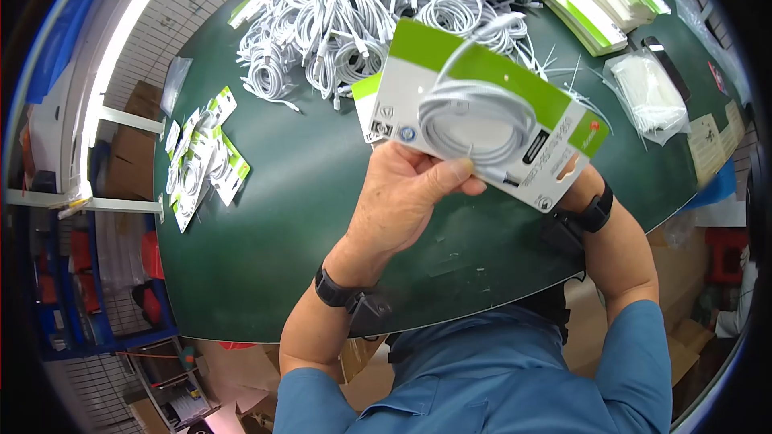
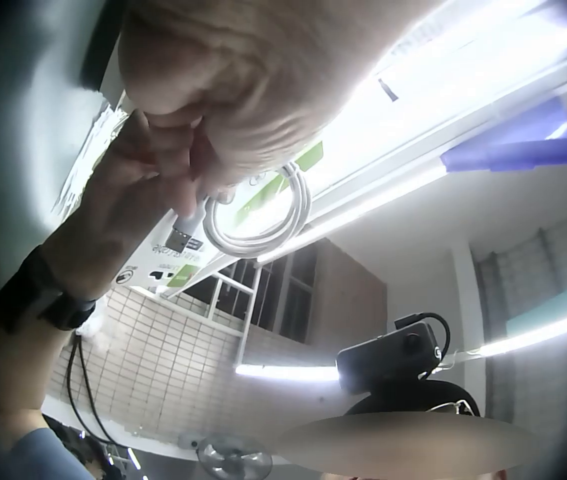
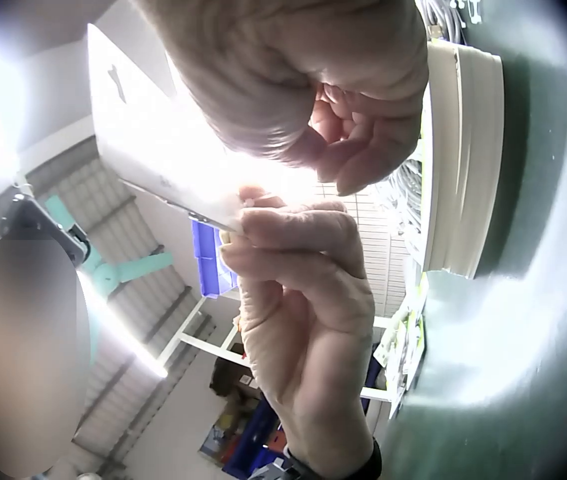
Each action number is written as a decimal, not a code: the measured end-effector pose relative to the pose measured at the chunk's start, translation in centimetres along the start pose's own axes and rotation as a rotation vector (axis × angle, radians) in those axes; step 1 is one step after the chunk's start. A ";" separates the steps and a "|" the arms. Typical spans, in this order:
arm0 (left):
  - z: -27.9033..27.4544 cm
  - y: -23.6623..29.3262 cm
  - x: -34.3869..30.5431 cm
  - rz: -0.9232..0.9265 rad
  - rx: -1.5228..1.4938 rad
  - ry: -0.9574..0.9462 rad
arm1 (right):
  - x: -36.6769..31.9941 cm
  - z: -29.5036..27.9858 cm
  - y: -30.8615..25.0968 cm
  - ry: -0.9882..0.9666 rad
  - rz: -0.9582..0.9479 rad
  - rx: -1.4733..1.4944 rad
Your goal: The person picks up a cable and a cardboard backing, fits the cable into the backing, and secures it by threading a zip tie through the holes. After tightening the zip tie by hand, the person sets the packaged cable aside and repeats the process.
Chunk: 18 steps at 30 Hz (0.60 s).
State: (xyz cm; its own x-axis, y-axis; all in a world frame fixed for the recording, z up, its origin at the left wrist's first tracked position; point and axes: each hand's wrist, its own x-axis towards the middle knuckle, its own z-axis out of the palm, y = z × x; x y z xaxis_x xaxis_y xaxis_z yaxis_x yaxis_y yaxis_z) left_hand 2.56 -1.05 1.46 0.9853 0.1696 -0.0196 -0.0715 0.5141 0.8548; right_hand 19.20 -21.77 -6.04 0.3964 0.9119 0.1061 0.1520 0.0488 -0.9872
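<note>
In the head view my left hand (image 1: 406, 197) pinches the lower edge of a green-and-white packaging card (image 1: 555, 104), thumb on its printed front. A white charging cable (image 1: 474, 90) lies coiled against that front, one end rising past the top edge. A metal USB plug (image 2: 180, 235) shows beside the left fingers in the left wrist view. My right hand (image 1: 585, 187) is behind the card's lower right corner, mostly hidden. Its fingers curl close to the card's back in the right wrist view; I cannot tell whether they grip anything.
A heap of coiled white cables (image 1: 338, 20) covers the table's far side. Carded cables (image 1: 201, 157) are piled at left. Stacks of cards (image 1: 583, 16) stand at far right, near a clear bag of white strips (image 1: 647, 92). Loose white ties (image 1: 567, 68) lie beside the heap.
</note>
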 end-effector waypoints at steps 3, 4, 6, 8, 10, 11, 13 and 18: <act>0.3 0.2 -0.8 -0.053 0.110 0.027 | 1.8 1.1 -2.0 0.060 -0.226 0.019; -0.1 0.1 -1.2 -0.066 0.171 0.019 | 3.0 1.8 -3.5 0.066 -0.242 0.096; -1.1 -0.5 -1.6 -0.084 0.282 -0.024 | 4.7 2.4 -5.5 0.040 -0.279 0.062; -0.5 -0.6 -2.4 -0.083 0.208 0.044 | 6.0 2.6 -4.6 0.013 -0.291 -0.040; -0.6 -0.8 -3.0 -0.085 0.137 0.079 | 7.0 2.7 -3.1 0.040 -0.366 -0.139; -1.1 -1.0 -3.4 -0.071 0.120 0.089 | 6.8 2.7 -4.8 0.044 -0.144 -0.109; -1.4 -1.5 -3.4 -0.036 0.074 0.128 | 6.8 3.1 -5.7 0.081 0.038 -0.027; -0.6 -2.0 -3.1 0.040 0.017 0.134 | 5.9 4.1 -7.4 0.144 -0.065 -0.064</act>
State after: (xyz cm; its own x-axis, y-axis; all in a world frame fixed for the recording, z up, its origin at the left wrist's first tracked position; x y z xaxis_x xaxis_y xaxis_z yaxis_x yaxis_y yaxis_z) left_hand -0.47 -2.15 -0.50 0.9521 0.3010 -0.0532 -0.1068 0.4908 0.8647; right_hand 16.68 -15.07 1.37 0.5088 0.8396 0.1900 0.2370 0.0755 -0.9686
